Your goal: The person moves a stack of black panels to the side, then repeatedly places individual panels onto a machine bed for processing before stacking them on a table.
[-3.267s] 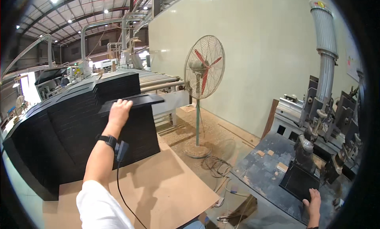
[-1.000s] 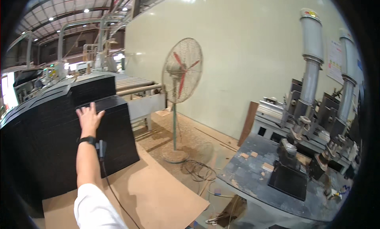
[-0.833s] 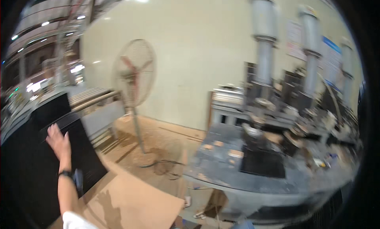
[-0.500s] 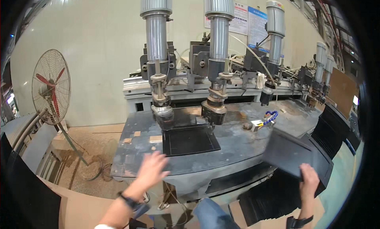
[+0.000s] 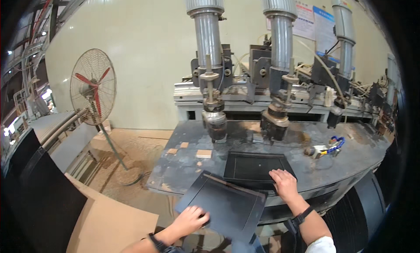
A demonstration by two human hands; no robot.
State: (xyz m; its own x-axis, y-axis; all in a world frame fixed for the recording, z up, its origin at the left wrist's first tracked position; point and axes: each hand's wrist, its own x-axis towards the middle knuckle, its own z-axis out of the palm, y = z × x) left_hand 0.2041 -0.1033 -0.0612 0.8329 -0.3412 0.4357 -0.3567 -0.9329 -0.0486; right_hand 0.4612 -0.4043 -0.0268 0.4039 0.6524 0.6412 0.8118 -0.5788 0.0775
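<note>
My left hand (image 5: 190,219) grips the near left edge of a black rectangular panel (image 5: 227,205), tilted in front of the bench. A raised strip with pale dust runs along that panel's far side. On the bench lies a second black panel (image 5: 251,165) with thin lines near its edges. My right hand (image 5: 285,185) is closed over its near right corner, thumb side hidden. Above and behind this panel stand two drill heads (image 5: 214,122) (image 5: 275,122) under tall grey motors. The held panel's far right corner overlaps the second panel's near edge in view.
Small wooden blocks (image 5: 204,153) lie on the grey bench (image 5: 168,174). A blue segmented hose on a fixture (image 5: 326,149) stands at right. Stacked black panels (image 5: 343,216) are at lower right, brown board (image 5: 118,222) at lower left. A caged fan (image 5: 93,87) stands left.
The view has swung left. My left hand, empty before, now holds a panel. My right hand has come from the right-hand stacks, where it held a panel, to the panel on the bench.
</note>
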